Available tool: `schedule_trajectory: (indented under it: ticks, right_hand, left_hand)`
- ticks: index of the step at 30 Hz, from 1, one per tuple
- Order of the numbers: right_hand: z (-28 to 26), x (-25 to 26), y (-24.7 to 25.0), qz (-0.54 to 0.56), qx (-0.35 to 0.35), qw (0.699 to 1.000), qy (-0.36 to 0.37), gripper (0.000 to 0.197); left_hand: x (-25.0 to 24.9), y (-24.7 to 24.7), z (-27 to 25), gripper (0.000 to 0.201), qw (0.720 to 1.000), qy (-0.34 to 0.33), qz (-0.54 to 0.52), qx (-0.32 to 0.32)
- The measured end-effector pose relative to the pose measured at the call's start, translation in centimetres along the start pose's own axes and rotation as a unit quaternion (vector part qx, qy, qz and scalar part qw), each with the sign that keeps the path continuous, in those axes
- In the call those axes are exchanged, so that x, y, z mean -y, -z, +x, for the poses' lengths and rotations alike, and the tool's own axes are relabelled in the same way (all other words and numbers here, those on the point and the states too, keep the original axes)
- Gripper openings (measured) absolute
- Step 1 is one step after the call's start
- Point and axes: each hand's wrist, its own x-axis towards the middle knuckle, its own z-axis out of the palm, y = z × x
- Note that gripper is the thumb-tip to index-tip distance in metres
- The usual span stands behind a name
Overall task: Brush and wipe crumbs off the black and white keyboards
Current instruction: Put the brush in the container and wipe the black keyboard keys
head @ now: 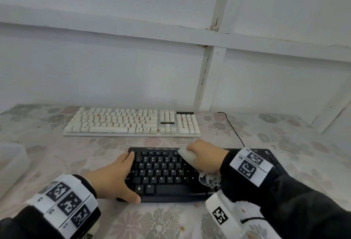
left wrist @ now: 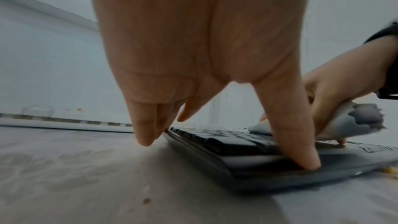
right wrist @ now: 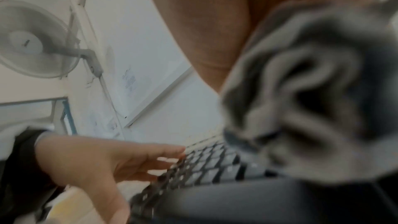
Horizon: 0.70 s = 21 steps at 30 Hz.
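Observation:
The black keyboard (head: 165, 174) lies near me on the flowered tablecloth. My left hand (head: 114, 178) rests flat at its left end, fingers straight and thumb (left wrist: 301, 151) on the front edge. My right hand (head: 204, 156) grips a bunched white-and-grey cloth (head: 187, 155) and presses it on the upper keys; the cloth's tail (right wrist: 312, 100) hangs below my palm. The white keyboard (head: 131, 122) sits farther back, with orange crumbs between its keys.
A black cable (head: 232, 127) runs from the black keyboard's right end toward the wall. A translucent plastic box (head: 11, 161) stands at the left edge. A few crumbs (left wrist: 146, 200) lie on the tablecloth. A wall fan (right wrist: 34, 40) hangs to the left.

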Motion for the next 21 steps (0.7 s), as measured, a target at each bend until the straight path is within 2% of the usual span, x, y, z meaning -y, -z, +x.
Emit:
schedule_trajectory:
  ticks: [2,3,6,9,11,14,18,21]
  right_hand:
    - [0.0,0.2,1.2,0.042,-0.011,0.999,0.005,0.039]
    - [0.1,0.6,1.7,0.059,-0.017,0.998,0.013,0.041]
    - [0.7,2.3,2.4,0.132,-0.033,0.990,0.036,0.041]
    - [2.4,4.6,2.4,0.191,-0.018,0.980,0.050,0.040]
    - [3.9,5.9,2.3,0.188,-0.013,0.980,0.060,0.041]
    - [6.1,7.8,1.9,0.142,-0.011,0.987,0.074,0.040]
    - [8.4,9.5,1.2,0.071,0.010,0.995,0.075,0.036]
    - [9.1,9.7,1.0,0.032,0.021,0.996,0.076,0.042]
  left_hand:
    - [0.3,0.2,0.1,0.124,1.000,-0.006,0.000,0.004]
    - [0.4,0.3,0.2,0.130,1.000,-0.011,0.000,0.010]
    - [0.6,0.6,0.3,0.158,0.999,-0.030,-0.011,0.027]
    - [1.3,0.5,0.8,0.164,0.998,-0.052,-0.028,0.022]
    - [1.6,0.3,1.3,0.156,0.998,-0.062,-0.030,0.005]
    - [1.9,-0.2,1.9,0.129,0.997,-0.068,-0.025,-0.028]
    - [2.0,-0.4,2.1,0.110,0.995,-0.077,-0.023,-0.054]
    - [2.1,-0.5,2.2,0.101,0.994,-0.084,-0.036,-0.062]
